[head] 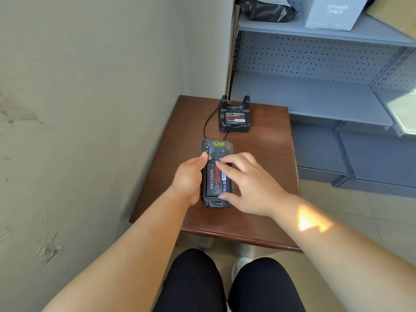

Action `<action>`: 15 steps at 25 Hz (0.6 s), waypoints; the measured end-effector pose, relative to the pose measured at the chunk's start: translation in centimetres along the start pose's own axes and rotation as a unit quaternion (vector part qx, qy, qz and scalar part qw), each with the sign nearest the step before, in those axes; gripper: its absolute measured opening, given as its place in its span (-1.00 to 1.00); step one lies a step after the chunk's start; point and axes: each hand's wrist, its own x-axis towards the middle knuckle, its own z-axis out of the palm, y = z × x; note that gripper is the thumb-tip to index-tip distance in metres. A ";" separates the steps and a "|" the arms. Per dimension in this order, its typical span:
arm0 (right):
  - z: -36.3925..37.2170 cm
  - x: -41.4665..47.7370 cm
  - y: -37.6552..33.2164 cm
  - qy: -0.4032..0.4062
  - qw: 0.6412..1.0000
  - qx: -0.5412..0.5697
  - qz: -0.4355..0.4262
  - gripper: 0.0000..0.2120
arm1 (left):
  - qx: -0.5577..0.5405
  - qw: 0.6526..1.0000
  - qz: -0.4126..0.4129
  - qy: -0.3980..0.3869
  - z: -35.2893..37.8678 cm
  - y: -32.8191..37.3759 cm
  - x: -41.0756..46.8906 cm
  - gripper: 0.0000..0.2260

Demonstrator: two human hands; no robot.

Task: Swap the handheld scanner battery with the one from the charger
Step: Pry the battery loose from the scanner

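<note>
Nearest the camera were the person's knees in black trousers (pixel 222 282) and a white shoe (pixel 239 265) on the floor, just below the near edge of a small brown wooden table (pixel 265 158). Both bare forearms reached forward over that edge.

The handheld scanner (pixel 216 174) lay face down towards the table's left side, its length running from the near edge to the far one, with the back cover off and its battery (pixel 213 182) seated in the open bay, label up. The left hand (pixel 188 179) gripped the scanner's left side, fingers curled together against the casing and the thumb pressed near the top of the bay. The right hand (pixel 245 183) lay over the battery with its fingers spread apart: fingertips touched the battery's far end and the thumb touched its near end.

Farther back, close to the table's far edge, stood the black charging cradle (pixel 234 115), a second battery (pixel 235 118) sitting in its slot. Its black cable (pixel 208 122) curved across the tabletop to the left. Beyond rose grey metal shelving (pixel 315 95) carrying a black bag (pixel 267 10) and a grey box (pixel 333 14).
</note>
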 end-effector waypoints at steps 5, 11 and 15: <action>0.5 -0.2 0.2 0.001 0.999 -0.014 -0.039 -0.43 | -0.009 1.000 -0.014 -0.002 -0.2 -0.2 0.3 -0.65; 2.3 -0.4 0.2 0.014 0.989 -0.097 -0.108 -0.50 | -0.008 1.000 -0.018 0.005 -0.4 -0.3 0.6 -0.68; 2.5 -0.6 0.2 0.057 0.985 -0.102 -0.124 -0.59 | -0.004 1.000 -0.006 0.009 -0.4 -0.2 0.7 -0.67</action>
